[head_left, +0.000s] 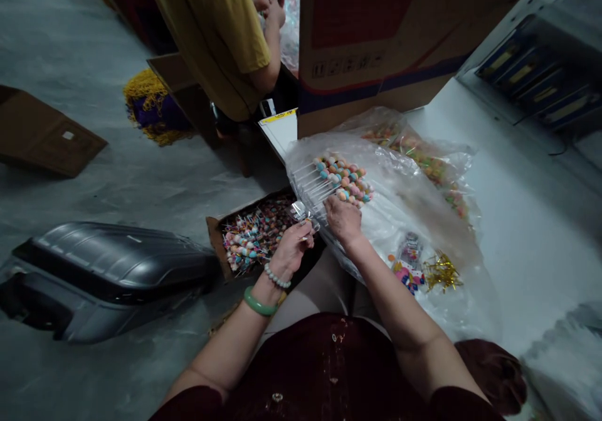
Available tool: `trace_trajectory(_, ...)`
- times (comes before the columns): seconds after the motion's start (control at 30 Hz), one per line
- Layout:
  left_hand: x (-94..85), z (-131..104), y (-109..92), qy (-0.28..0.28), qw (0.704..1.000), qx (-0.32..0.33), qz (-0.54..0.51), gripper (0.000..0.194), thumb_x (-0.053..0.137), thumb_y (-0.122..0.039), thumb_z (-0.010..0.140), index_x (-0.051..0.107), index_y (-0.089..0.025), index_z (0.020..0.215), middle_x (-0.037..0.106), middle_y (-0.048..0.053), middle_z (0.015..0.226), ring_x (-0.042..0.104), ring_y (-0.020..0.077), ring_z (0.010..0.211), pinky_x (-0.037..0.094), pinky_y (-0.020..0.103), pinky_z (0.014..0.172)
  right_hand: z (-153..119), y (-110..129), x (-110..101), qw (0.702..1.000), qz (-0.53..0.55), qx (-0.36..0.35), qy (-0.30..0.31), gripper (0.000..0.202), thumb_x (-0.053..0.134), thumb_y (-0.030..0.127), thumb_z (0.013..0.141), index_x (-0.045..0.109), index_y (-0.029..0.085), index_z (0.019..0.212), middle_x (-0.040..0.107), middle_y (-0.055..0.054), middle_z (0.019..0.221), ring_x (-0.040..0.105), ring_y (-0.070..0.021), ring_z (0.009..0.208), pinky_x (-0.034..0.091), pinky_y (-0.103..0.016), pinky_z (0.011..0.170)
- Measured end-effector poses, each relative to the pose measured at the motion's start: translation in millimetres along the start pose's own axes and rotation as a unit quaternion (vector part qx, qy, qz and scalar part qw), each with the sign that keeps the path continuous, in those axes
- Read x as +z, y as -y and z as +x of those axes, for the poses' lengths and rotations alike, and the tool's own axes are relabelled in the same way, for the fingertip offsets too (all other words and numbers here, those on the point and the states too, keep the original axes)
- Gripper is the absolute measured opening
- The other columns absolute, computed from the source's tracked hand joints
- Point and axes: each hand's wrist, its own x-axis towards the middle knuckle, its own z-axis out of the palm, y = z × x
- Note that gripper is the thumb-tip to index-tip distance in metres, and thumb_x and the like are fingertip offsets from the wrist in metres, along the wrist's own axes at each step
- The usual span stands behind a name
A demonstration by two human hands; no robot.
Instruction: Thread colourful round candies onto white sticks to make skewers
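My left hand point(292, 245), with a beaded bracelet and a green bangle at the wrist, pinches a small clear plastic bag point(299, 210) above the edge of the worktop. Just right of it, my right hand point(344, 221) is curled down over the lower end of a row of pom-pom sticks point(311, 180). Their pastel pom-poms point(342, 174) point away to the right and the white sticks to the left. The right fingertips are partly hidden, but they look closed on the sticks. Under the row lies a clear plastic sheet point(399, 201).
An open carton point(215, 236) of pom-pom sticks stands below my left hand. Gold tinsel point(443, 271) and small colourful pieces point(408, 273) lie on the right. A filled plastic bag point(418, 154), large carton point(376, 63), grey suitcase point(126, 264) and co-worker in yellow point(226, 26) are nearby.
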Motion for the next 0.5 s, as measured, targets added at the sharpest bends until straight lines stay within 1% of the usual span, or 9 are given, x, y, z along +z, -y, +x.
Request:
trace_trajectory(0.07, 0.7, 0.4, 3.0, 0.001, 1.0, 0.014, 0.006, 0.029, 0.079, -0.037, 0.068, 0.062, -0.014, 0.064, 0.059, -0.001, 0.06, 0.049, 0.0071, 0.052, 0.042, 0.022, 0.055, 2.1, -2.4, -0.9, 1.0, -0.007, -0.012, -0.012, 0.026, 0.05, 0.035, 0.092, 0.067, 0.023, 0.078, 0.067, -0.006, 0.074, 0.057, -0.0182, 0.072, 0.029, -0.027, 0.063)
trace_trajectory(0.13, 0.8, 2.5, 5.2, 0.0, 1.0, 0.018, 0.002, 0.026, 0.08, -0.035, 0.067, 0.065, -0.013, 0.069, 0.065, 0.002, 0.067, 0.056, 0.0092, 0.059, 0.047, 0.023, 0.064, -4.0, -8.9, -6.3, 0.998, 0.02, -0.009, -0.053, 0.023, 0.049, 0.031, 0.09, 0.066, 0.022, 0.077, 0.067, -0.006, 0.077, 0.057, -0.0181, 0.073, 0.031, -0.028, 0.064)
trace_trajectory(0.23, 4.1, 4.1, 5.7, 0.0, 1.0, -0.003, -0.001, 0.024, 0.08, -0.031, 0.066, 0.068, -0.013, 0.075, 0.069, 0.005, 0.072, 0.062, 0.0128, 0.064, 0.05, 0.026, 0.067, -24.5, -28.4, -20.6, 0.986, 0.106, 0.025, -0.126, 0.02, 0.046, 0.024, 0.085, 0.065, 0.022, 0.084, 0.067, -0.004, 0.078, 0.057, -0.018, 0.071, 0.035, -0.029, 0.067)
trace_trajectory(0.3, 9.9, 2.4, 5.2, 0.003, 1.0, -0.025, 0.013, 0.02, 0.078, -0.028, 0.067, 0.068, -0.013, 0.076, 0.07, 0.006, 0.073, 0.063, 0.014, 0.065, 0.05, 0.026, 0.066, -42.7, -49.4, -29.4, 0.968, 0.191, 0.064, -0.151, 0.02, 0.046, 0.024, 0.082, 0.064, 0.023, 0.092, 0.066, -0.002, 0.077, 0.057, -0.0175, 0.068, 0.038, -0.03, 0.068)
trace_trajectory(0.37, 18.1, -1.0, 6.7, 0.013, 0.999, -0.041, 0.027, 0.016, 0.075, -0.023, 0.067, 0.069, -0.013, 0.078, 0.071, 0.006, 0.073, 0.064, 0.0146, 0.065, 0.051, 0.026, 0.066, -63.4, -75.1, -34.0, 0.935, 0.297, 0.125, -0.147, 0.025, 0.05, 0.028, 0.078, 0.062, 0.023, 0.099, 0.064, 0.0, 0.073, 0.056, -0.0162, 0.063, 0.041, -0.029, 0.065)
trace_trajectory(0.4, 22.8, -2.8, 8.9, 0.021, 0.998, -0.047, 0.033, 0.016, 0.074, -0.02, 0.066, 0.069, -0.013, 0.079, 0.071, 0.006, 0.073, 0.065, 0.015, 0.066, 0.051, 0.026, 0.067, -74.6, -88.2, -34.6, 0.911, 0.356, 0.164, -0.13, 0.026, 0.053, 0.029, 0.074, 0.061, 0.022, 0.098, 0.063, 0.001, 0.07, 0.055, -0.0151, 0.06, 0.041, -0.028, 0.062)
trace_trajectory(0.5, 36.8, -7.4, 23.0, 0.044, 0.995, -0.068, 0.051, 0.024, 0.071, -0.009, 0.058, 0.069, -0.013, 0.082, 0.071, 0.005, 0.075, 0.066, 0.0155, 0.07, 0.052, 0.027, 0.07, -109.8, -120.9, -32.4, 0.813, 0.506, 0.286, -0.039, 0.024, 0.062, 0.029, 0.058, 0.06, 0.019, 0.081, 0.057, 0.003, 0.062, 0.048, -0.0102, 0.051, 0.036, -0.024, 0.052)
